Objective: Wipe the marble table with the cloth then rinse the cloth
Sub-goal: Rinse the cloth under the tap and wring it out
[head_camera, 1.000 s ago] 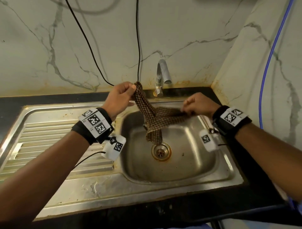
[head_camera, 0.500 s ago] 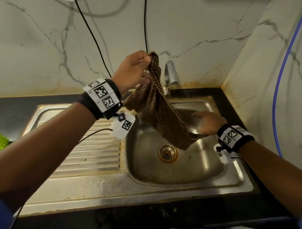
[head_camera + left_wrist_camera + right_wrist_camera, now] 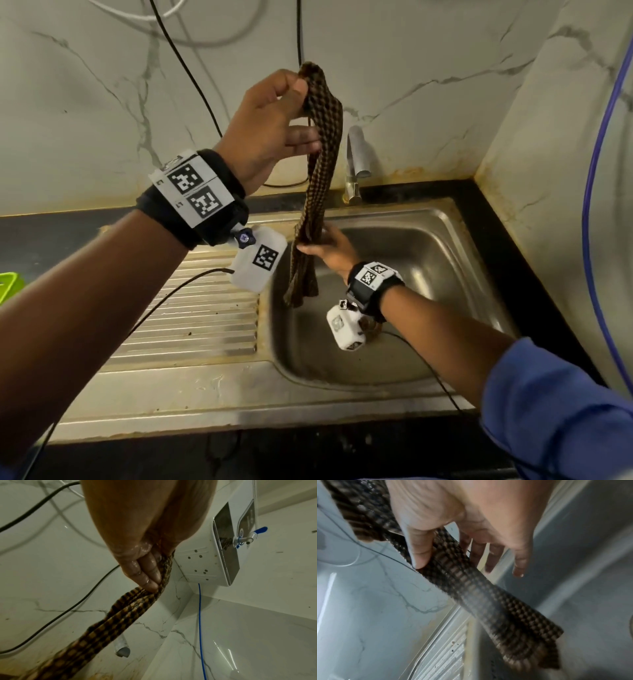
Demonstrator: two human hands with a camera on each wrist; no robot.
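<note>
A wet brown checked cloth hangs as a bunched strip over the steel sink. My left hand holds its top end high in front of the marble wall, thumb and fingers pinching the fabric. In the left wrist view the fingers are wet and pressed against the cloth. My right hand takes the strip lower down, just above the basin. In the right wrist view its thumb lies on one side of the cloth and the fingers behind. The tail dangles into the basin.
A steel tap stands behind the cloth, no water seen running. The ribbed draining board lies left, with a green item at the frame edge. Black cables and a blue hose hang on the walls. A white wall unit is mounted overhead.
My left hand has lifted the cloth's end higher. My right hand let the spread corner go and moved left onto the strip, so the cloth hangs bunched and vertical.
</note>
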